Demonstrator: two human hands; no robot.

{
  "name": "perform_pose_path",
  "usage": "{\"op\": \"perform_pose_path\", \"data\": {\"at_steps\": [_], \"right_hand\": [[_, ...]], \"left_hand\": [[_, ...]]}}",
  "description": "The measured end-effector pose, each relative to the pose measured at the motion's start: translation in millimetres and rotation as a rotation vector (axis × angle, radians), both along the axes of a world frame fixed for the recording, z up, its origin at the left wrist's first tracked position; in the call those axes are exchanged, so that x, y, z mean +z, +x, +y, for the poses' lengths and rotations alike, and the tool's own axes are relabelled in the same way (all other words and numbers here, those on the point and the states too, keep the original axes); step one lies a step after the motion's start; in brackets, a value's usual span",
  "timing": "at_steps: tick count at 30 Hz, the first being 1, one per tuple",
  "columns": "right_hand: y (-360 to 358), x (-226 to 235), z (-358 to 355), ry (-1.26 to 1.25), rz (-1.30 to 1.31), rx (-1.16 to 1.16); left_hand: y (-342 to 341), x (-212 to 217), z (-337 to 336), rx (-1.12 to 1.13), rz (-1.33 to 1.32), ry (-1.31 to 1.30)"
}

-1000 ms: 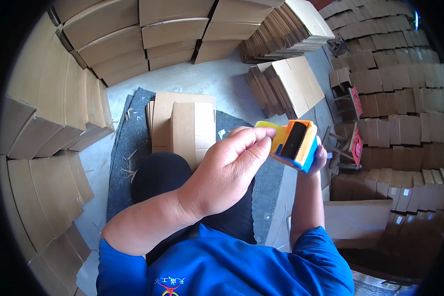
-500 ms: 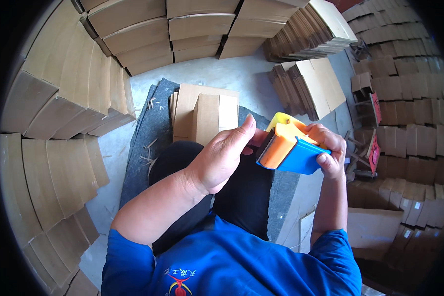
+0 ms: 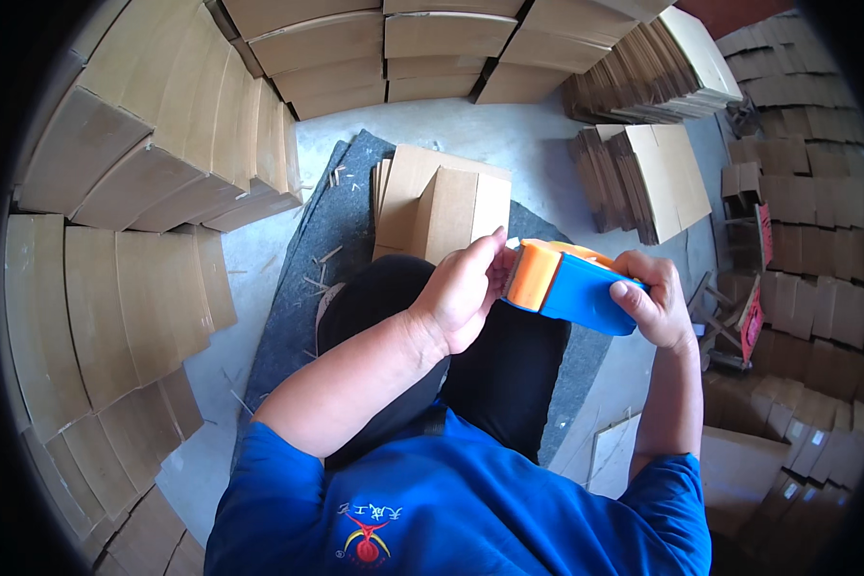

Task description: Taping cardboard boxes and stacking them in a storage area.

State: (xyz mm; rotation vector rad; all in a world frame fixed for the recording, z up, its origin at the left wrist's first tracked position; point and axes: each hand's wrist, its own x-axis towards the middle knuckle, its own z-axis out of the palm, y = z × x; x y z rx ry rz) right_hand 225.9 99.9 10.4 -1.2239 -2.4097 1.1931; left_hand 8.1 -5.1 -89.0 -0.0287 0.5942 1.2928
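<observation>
My right hand [image 3: 655, 296] grips a blue and orange tape dispenser [image 3: 586, 293] by its blue end, thumb on the near side. The dispenser is held above my lap, its orange front pointing left. At that front edge is my left hand [image 3: 461, 293], thumb stretched along the top and fingers curled in beneath. A small pale bit shows by the fingertips; whether they pinch it is hidden. Beyond my knees a small brown carton [image 3: 448, 206] stands against leaning flat cardboard sheets [image 3: 398, 192].
A dark grey mat [image 3: 298, 317] with scattered cardboard scraps lies under me. Stacked cartons [image 3: 154, 144] rise at the left and ahead [image 3: 336, 58]. Folded cardboard bundles [image 3: 667, 178] stand at the far right, near a stool with a red top [image 3: 751, 322].
The dispenser has turned so that its yellow side is mostly out of sight. My left fingers have closed in at its front edge. The whole view has shifted, with the surroundings further right.
</observation>
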Motion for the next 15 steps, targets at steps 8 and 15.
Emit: {"op": "perform_pose_path", "data": {"at_steps": [8,15], "right_hand": [[-3,-9,7,-0.021,-0.021,0.074],[7,-34,14,-0.057,0.145,0.084]], "left_hand": [[-4,-9,-3,0.055,-0.008,-0.035],[-13,-22,-2,0.043,0.015,0.119]]}}
